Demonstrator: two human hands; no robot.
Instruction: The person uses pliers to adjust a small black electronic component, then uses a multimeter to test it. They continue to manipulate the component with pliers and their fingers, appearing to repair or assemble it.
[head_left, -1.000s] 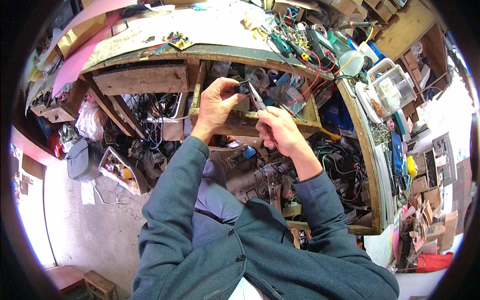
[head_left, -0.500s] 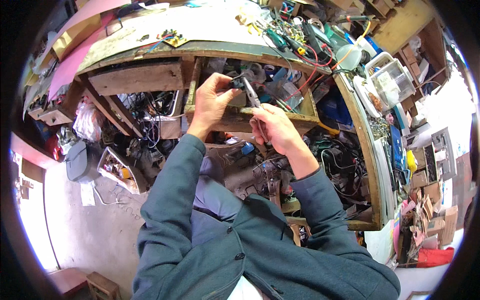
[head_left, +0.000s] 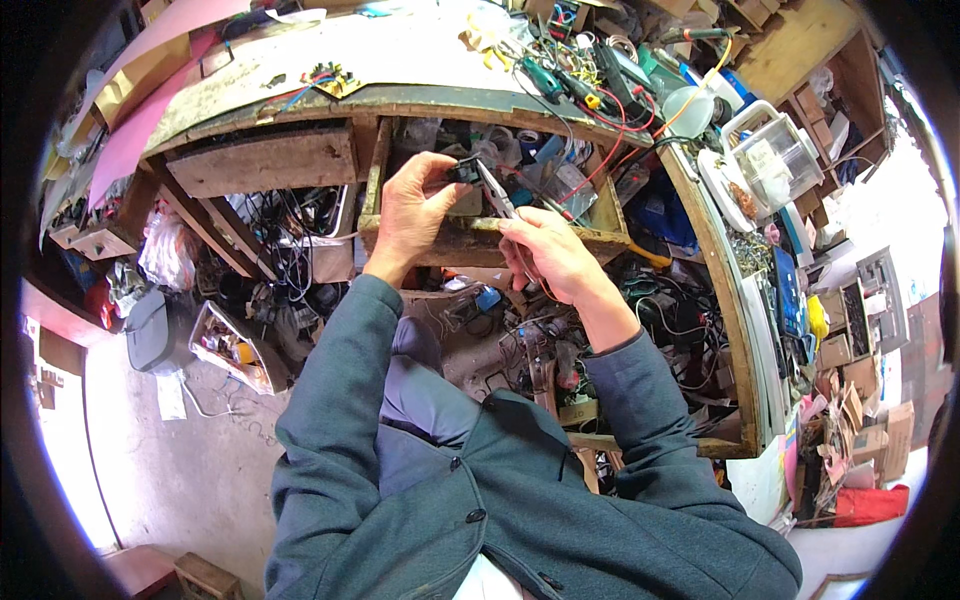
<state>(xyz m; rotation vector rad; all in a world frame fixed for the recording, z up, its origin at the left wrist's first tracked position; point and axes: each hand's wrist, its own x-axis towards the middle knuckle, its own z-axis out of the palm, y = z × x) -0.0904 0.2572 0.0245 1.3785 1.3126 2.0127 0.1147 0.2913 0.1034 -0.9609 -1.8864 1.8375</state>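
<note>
Between the thumb and fingers of my left hand (head_left: pixel 415 205) is a small black part (head_left: pixel 466 170), too small to name. My right hand (head_left: pixel 552 250) is closed round the handles of a pair of pliers (head_left: pixel 497 196), whose metal jaws point up and left and meet the black part. Both hands are above the front edge of an open wooden drawer (head_left: pixel 480 248). Clutter inside the drawer, with clear plastic pieces (head_left: pixel 560 185), shows behind the pliers. The pliers' handles are mostly hidden by my right hand.
On the worktop (head_left: pixel 420 50) lie a small wired board (head_left: pixel 330 78) and, farther right, a green-handled tool (head_left: pixel 541 78) among tangled leads. Clear plastic containers (head_left: pixel 775 165) stand at the right. Tangled cables (head_left: pixel 285 235) hang under the bench; an open box (head_left: pixel 235 345) sits on the floor at left.
The whole view has shifted slightly. My hands keep the same hold, with the pliers' jaws still at the small black part.
</note>
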